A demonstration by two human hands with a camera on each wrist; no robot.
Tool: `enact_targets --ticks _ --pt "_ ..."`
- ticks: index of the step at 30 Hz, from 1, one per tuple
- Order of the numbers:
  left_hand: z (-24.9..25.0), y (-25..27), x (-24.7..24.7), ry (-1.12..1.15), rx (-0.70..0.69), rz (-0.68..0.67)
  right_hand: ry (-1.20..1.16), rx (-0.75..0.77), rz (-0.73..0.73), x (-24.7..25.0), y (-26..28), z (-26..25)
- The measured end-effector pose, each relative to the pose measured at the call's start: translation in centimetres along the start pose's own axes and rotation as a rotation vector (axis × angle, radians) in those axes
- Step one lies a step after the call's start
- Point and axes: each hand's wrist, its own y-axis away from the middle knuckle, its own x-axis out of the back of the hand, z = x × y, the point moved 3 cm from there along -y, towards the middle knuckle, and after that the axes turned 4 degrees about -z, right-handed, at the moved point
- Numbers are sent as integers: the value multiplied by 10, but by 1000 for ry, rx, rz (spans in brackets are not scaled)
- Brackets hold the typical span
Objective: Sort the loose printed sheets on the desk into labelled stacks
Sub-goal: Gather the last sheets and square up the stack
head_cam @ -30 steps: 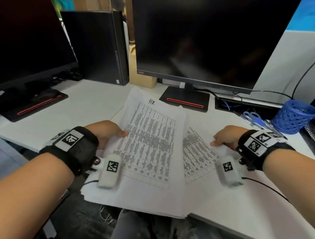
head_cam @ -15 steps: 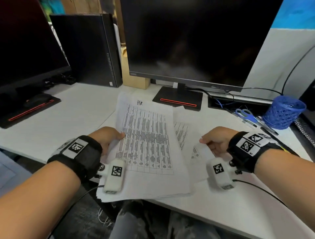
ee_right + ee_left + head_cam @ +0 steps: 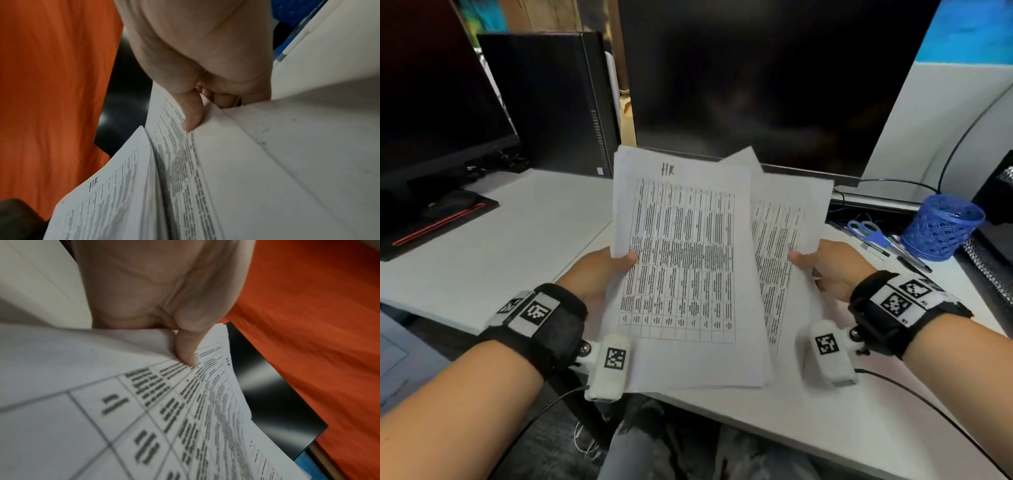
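Observation:
I hold a bundle of printed sheets up above the white desk (image 3: 517, 233). The top sheet (image 3: 681, 260) carries a table of text and a handwritten "HR" at its head. My left hand (image 3: 602, 270) pinches its left edge, thumb (image 3: 186, 350) on the print. A second sheet (image 3: 787, 233) fans out behind to the right. My right hand (image 3: 822, 267) pinches that sheet's right edge, thumb (image 3: 192, 113) on top and fingers curled under. In the right wrist view the "HR" sheet (image 3: 107, 194) lies left of the held one.
A large dark monitor (image 3: 774, 85) stands right behind the sheets, a second monitor (image 3: 431, 102) and a black computer case (image 3: 551, 102) at the left. A blue mesh pen cup (image 3: 941, 226), scissors (image 3: 866, 231) and pens lie at the right. A cable (image 3: 928, 404) trails from my right wrist.
The sheets lay flat on the desk a second ago; both hands have lifted them upright and drawn them together, the right-hand sheet now fanned behind the "HR" sheet.

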Motion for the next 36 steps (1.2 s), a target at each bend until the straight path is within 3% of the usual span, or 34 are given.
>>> enact_targets --ticks 7,11,15,21,24,31,36 --pt "35 11 -25 -10 -236 -71 -285 209 -13 -6 31 -33" --pt "52 22 -39 38 -375 18 -383 329 72 -9 46 -45" --pt "55 28 -49 171 -443 133 -301 476 87 -13 62 -53" --pt "61 32 -53 303 -529 215 -336 571 26 -16 78 -51" --pt "66 39 -58 315 -580 258 -180 605 29 -18 83 -51" --pt "63 51 -75 184 -623 146 35 587 152 -8 80 -59" --pt "80 61 -81 161 -703 120 32 702 236 -6 92 -75"
